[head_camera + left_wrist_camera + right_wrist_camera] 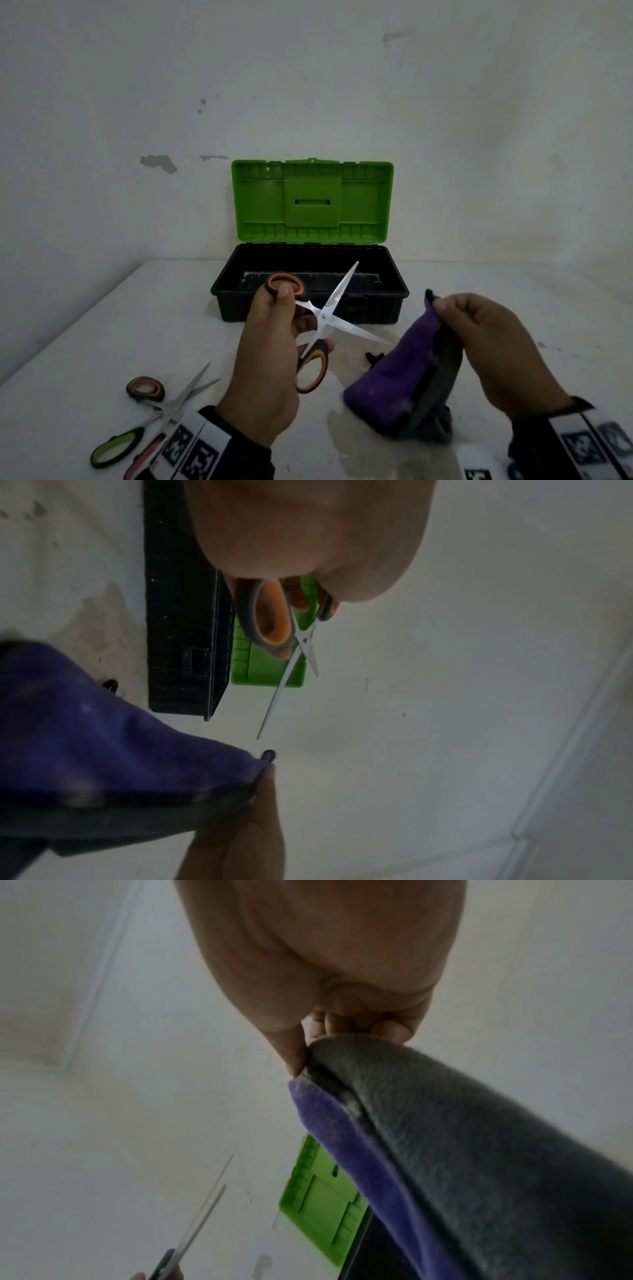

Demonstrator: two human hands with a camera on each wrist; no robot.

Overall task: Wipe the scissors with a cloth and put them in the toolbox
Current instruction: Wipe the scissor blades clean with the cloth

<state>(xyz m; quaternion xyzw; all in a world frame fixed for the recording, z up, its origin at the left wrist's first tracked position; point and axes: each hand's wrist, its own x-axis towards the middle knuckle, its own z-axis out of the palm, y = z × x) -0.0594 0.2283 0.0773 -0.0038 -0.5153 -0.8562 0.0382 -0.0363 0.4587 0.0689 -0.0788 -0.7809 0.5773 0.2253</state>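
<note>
My left hand [274, 342] grips orange-and-black scissors [322, 317] by their handles, blades spread wide in the air in front of the toolbox. In the left wrist view the scissors [274, 620] show below my palm. My right hand [479, 346] pinches the top corner of a purple and grey cloth [400, 380], which hangs down to the table; the same cloth [445, 1150] fills the right wrist view. The toolbox [310, 284] stands open behind, black base and upright green lid [311, 198], its visible inside looking bare.
Two more scissors lie on the white table [102, 325] at the front left: a green-handled pair [130, 435] and a pink-handled pair [154, 394]. A small black object [373, 358] lies by the cloth. A white wall stands right behind the toolbox.
</note>
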